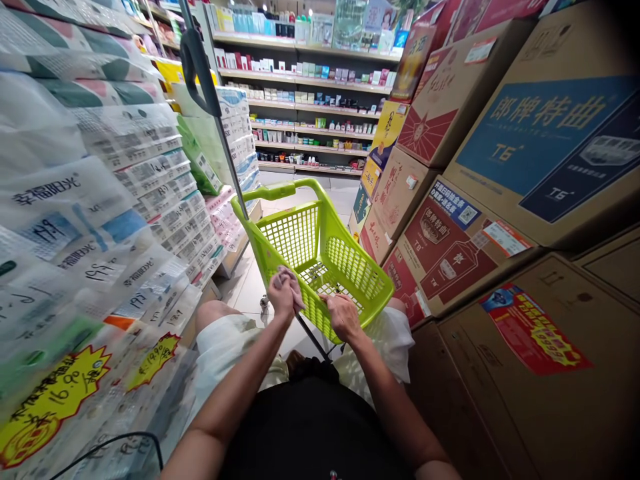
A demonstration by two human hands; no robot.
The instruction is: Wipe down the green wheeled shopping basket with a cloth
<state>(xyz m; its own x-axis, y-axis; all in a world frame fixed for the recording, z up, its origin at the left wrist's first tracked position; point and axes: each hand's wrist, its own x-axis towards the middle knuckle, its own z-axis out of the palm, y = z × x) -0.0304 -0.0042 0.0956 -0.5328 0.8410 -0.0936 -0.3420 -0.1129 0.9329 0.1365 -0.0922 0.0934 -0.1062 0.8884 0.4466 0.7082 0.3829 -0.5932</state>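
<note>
A bright green shopping basket trolley (357,257) stands tilted between my knees, its lattice basket facing up. My left hand (281,295) is closed around a bunched greyish-pink cloth (290,279), held against the near left side of the basket. At the near rim, my right hand (343,316) has its fingers curled over the edge of the trolley. The green handle (273,193) is at the far end of the basket. A long grey pole with a dark looped grip (197,73) rises from the trolley's left side.
Wrapped tissue packs (145,167) are piled high on the left, with yellow price signs (60,400). Stacked cardboard cartons (550,127) wall in the right. Beyond the trolley, pale tiled floor (330,193) leads to shelves (310,107) of small boxes and bottles.
</note>
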